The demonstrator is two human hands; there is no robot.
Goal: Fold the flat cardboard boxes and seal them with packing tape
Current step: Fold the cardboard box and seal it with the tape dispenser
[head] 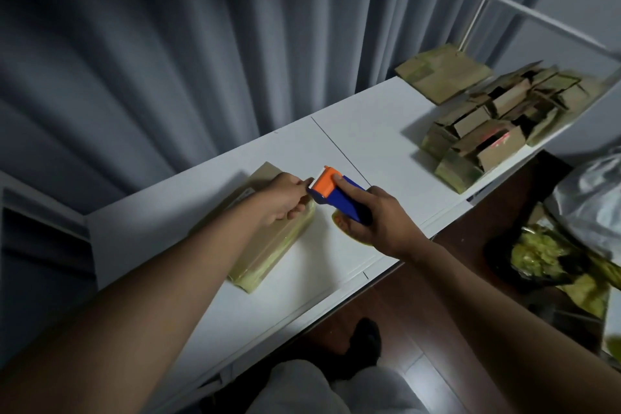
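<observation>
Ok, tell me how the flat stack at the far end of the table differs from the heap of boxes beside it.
The flat stack lies neat and level, sheets unfolded; the heap of boxes is a jumble tilted every way. The flat stack sits low on the table; the heap of boxes rises higher and spreads wider. The stack shows plain closed faces; several boxes in the heap gape open. Both are brown cardboard, untouched by either hand.
</observation>
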